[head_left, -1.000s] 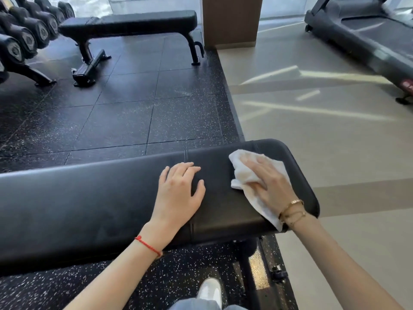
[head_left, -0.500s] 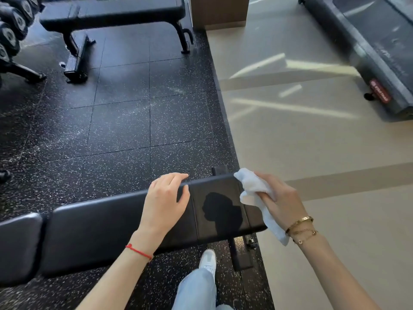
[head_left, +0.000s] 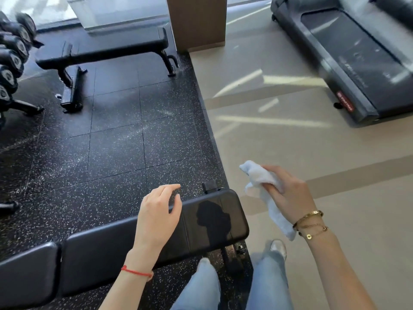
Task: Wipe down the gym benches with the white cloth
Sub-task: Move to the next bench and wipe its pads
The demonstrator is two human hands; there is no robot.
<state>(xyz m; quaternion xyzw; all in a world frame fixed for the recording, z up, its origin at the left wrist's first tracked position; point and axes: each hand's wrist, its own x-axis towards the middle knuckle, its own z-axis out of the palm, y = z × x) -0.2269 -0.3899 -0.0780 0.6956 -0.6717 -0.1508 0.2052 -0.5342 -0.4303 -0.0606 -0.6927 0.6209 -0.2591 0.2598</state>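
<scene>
Standing at the right end of the near bench (head_left: 138, 240), the person holds the white cloth (head_left: 264, 193) bunched in the right hand (head_left: 288, 193), fingers curled round it, lifted clear of the pad and just beyond the bench's right edge, over the beige floor (head_left: 312, 153). Left hand (head_left: 157, 217): fingers relaxed and slightly bent, grasping nothing, hovering over the pad's far edge; whether it touches cannot be told. Progress, as a judgement: the near bench's right end looks finished, since the cloth has left it; no wet streak shows to confirm this. The far bench (head_left: 105, 49), at the far-left corner of the black rubber flooring (head_left: 116, 142) beside the dumbbell rack (head_left: 11, 57), is well apart from cloth and hands and probably remains to be wiped. Changes from a second ago: cloth then pressed flat on the pad's right end, now raised off it; left hand then flat on the pad, now lifted; viewpoint higher and farther back, legs now in view. Treadmill (head_left: 348, 57) at far right.
</scene>
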